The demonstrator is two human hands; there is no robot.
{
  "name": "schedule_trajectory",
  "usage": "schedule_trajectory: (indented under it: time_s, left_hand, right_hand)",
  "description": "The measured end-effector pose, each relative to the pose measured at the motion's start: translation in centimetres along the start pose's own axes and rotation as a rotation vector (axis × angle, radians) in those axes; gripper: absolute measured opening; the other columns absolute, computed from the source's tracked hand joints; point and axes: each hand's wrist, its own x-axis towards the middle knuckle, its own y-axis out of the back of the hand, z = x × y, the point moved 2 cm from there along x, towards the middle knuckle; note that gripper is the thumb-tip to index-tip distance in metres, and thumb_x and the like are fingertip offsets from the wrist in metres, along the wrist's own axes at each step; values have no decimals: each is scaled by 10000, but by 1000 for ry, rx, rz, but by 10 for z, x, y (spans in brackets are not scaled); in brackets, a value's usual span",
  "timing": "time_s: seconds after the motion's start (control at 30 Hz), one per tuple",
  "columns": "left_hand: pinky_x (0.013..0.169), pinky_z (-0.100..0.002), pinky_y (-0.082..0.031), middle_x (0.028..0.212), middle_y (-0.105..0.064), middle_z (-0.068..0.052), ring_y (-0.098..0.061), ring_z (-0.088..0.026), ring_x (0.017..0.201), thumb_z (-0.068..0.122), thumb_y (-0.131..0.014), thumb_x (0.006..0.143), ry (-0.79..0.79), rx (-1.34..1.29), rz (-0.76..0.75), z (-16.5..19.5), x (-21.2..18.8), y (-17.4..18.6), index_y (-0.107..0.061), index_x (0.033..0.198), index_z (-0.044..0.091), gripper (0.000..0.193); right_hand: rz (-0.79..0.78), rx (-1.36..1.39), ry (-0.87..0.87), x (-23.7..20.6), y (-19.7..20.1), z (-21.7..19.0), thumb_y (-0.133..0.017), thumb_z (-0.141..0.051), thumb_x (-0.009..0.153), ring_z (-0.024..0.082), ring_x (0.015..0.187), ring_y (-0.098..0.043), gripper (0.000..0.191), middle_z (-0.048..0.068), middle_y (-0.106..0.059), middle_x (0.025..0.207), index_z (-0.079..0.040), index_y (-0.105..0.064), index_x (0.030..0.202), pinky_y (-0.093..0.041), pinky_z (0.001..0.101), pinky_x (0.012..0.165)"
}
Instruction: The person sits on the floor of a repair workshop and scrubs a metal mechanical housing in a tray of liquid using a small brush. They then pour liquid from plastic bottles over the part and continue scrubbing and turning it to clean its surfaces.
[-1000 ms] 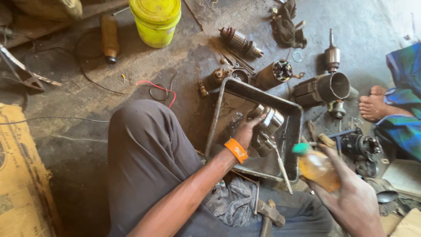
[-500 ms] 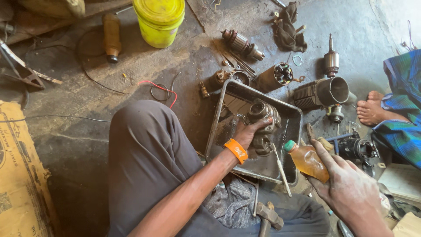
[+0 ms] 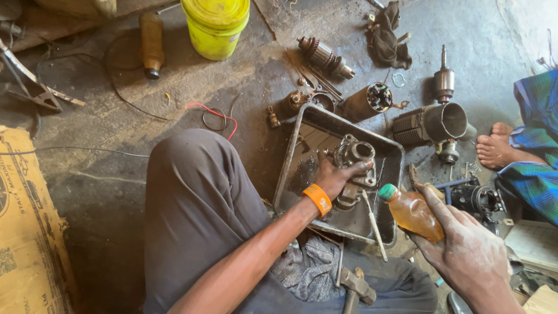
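My left hand [image 3: 332, 177], with an orange wristband, grips a greasy metal motor housing [image 3: 356, 152] and holds it over a dark metal tray [image 3: 290, 151] on the floor. In my right hand [image 3: 465, 250] is a small plastic bottle [image 3: 410, 210] of amber liquid. The bottle lies tilted at the tray's right edge, its green cap pointing toward the housing. A thin white stick [image 3: 375, 224] leans over the tray's near rim. My knee in dark trousers sits left of the tray.
Motor parts lie around: an armature [image 3: 322, 56], a ribbed cylinder housing [image 3: 430, 125], a rotor shaft [image 3: 444, 78], a dark rag [image 3: 383, 35]. Farther off are a yellow bucket [image 3: 215, 26], a brown bottle [image 3: 152, 43], red wire [image 3: 212, 113], and a hammer [image 3: 356, 288]. Another person's foot [image 3: 500, 151] rests at right.
My right hand has brought the bottle slightly up and left, closer to the tray, with the cap tipped toward the housing. My left hand keeps its grip on the housing.
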Motion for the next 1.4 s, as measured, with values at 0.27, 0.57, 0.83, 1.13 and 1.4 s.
schedule_trajectory:
  time_s: [0.27, 0.57, 0.83, 1.13, 1.4]
  left_hand:
    - [1193, -399, -379, 1559, -356, -335, -459, -370, 1435, 601, -832, 645, 133, -39, 48, -6, 3, 0, -103, 1537, -172, 1387]
    - [1250, -390, -208, 1656, -179, -301, -237, -357, 1547, 586, -827, 677, 78, 67, 60, -4, 0, 0, 118, 1575, -78, 1464]
    - [1111, -452, -445, 1485, -468, -291, -540, -401, 1321, 487, -840, 684, -106, 441, 55, 5, -10, -7, -75, 1626, 32, 1296]
    - [1022, -528, -498, 1321, -625, -255, -623, -433, 1223, 320, -906, 682, -373, 701, -13, 12, -27, -17, -259, 1558, 156, 1101]
    - [1107, -610, -382, 1467, -416, -423, -447, -586, 1338, 315, -932, 673, -386, 823, -62, 5, -24, -23, -262, 1535, 165, 1103]
  right_hand:
    - [-13, -65, -12, 2, 5, 0, -824, -458, 679, 211, 1063, -714, 1027, 14, -717, 1202, -372, -404, 1613, -600, 371, 825]
    - [75, -53, 50, -1, -1, 8, -829, -486, 651, 220, 1038, -715, 1018, 24, -723, 1188, -316, -461, 1584, -592, 376, 831]
    - [115, -78, 28, 0, 1, 6, -848, -468, 639, 210, 1005, -720, 1007, 41, -729, 1149, -314, -483, 1566, -596, 366, 803]
    - [203, -125, 35, 17, 21, 10, -828, -458, 680, 223, 993, -717, 968, 40, -736, 1107, -297, -496, 1575, -587, 366, 790]
    - [180, -138, 55, 12, 11, 15, -824, -468, 650, 213, 970, -716, 973, 26, -742, 1096, -299, -514, 1557, -589, 360, 775]
